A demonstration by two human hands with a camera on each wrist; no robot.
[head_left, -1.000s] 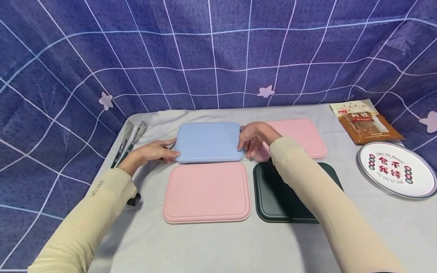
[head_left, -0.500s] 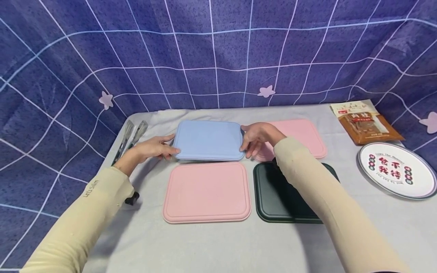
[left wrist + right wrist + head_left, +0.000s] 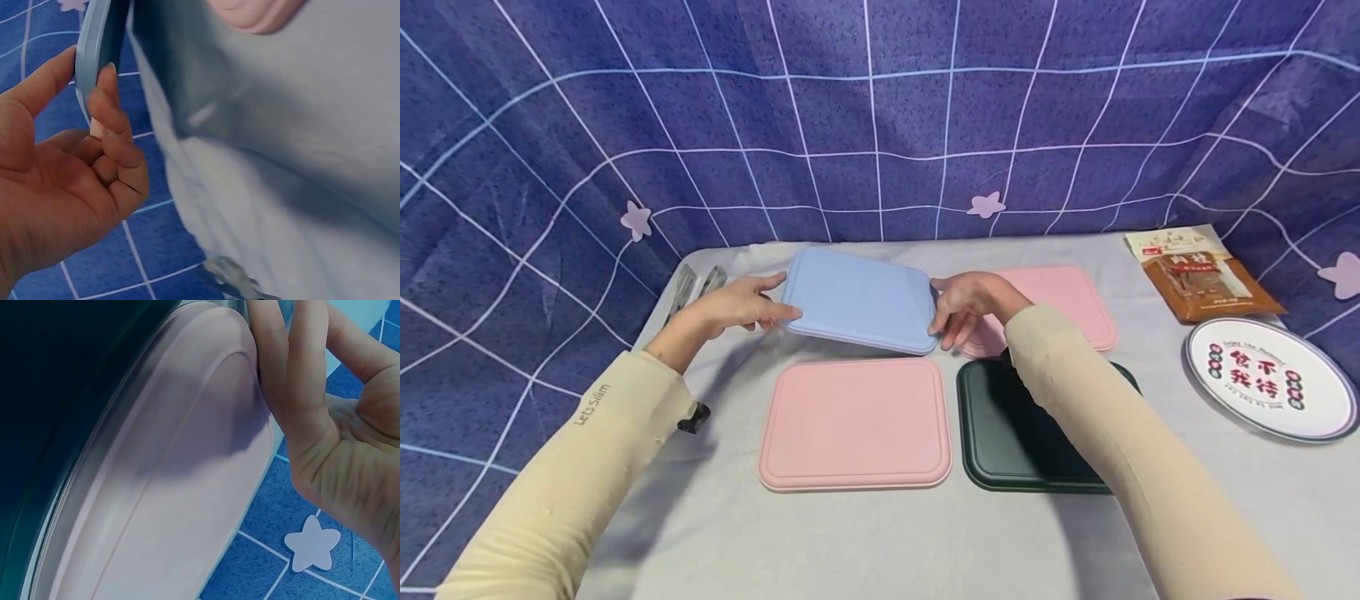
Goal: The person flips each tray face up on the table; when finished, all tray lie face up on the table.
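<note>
A light blue rectangular tray (image 3: 857, 300), apparently bottom up, is tilted above the table with its left end higher than its right. My left hand (image 3: 741, 304) pinches its left edge; in the left wrist view the thumb and a finger lie on either side of the blue rim (image 3: 90, 56). At the opposite end, my right hand (image 3: 966, 304) grips the right edge. A pink tray (image 3: 856, 425) lies in front of the blue one. Behind my right hand lies another pink tray (image 3: 1067, 304), and below that forearm a dark green tray (image 3: 1000, 433), partly hidden.
Metal tongs (image 3: 683, 287) lie at the table's left edge, partly hidden by my left hand. At the right are a brown food packet (image 3: 1206, 279) and a round white plate (image 3: 1247, 362) with printed characters. A blue checked curtain (image 3: 880, 117) hangs behind the pale tablecloth (image 3: 865, 542).
The blue tray's left end has risen off the table, tipping it down to the right. My left hand has moved up with it, while the right hand has shifted only slightly.
</note>
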